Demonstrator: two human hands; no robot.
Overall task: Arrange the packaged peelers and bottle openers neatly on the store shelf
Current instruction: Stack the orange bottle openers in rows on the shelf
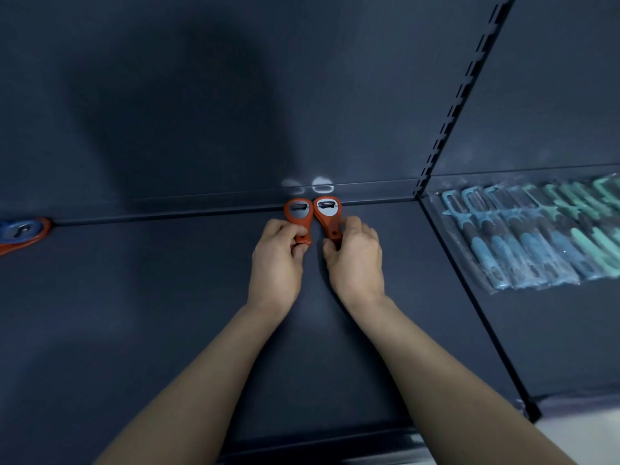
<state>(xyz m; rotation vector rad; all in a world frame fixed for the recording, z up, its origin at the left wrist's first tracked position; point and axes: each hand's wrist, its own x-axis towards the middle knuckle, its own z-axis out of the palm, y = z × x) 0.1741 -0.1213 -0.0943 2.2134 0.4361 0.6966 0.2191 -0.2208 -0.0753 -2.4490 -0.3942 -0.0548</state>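
Observation:
Two orange bottle openers lie side by side on the dark shelf (pixel 167 313), heads against the back wall. My left hand (pixel 276 260) pinches the handle of the left opener (pixel 297 213). My right hand (pixel 355 260) pinches the handle of the right opener (pixel 328 213). On the neighbouring shelf section to the right, a neat row of several packaged peelers (pixel 530 236) in blue and green lies flat in clear wrappers.
At the far left edge, a blue and an orange opener (pixel 21 231) lie by the back wall. A slotted upright (pixel 446 122) and a divider edge separate the two shelf sections. The shelf's front lip (pixel 318 444) runs along the bottom.

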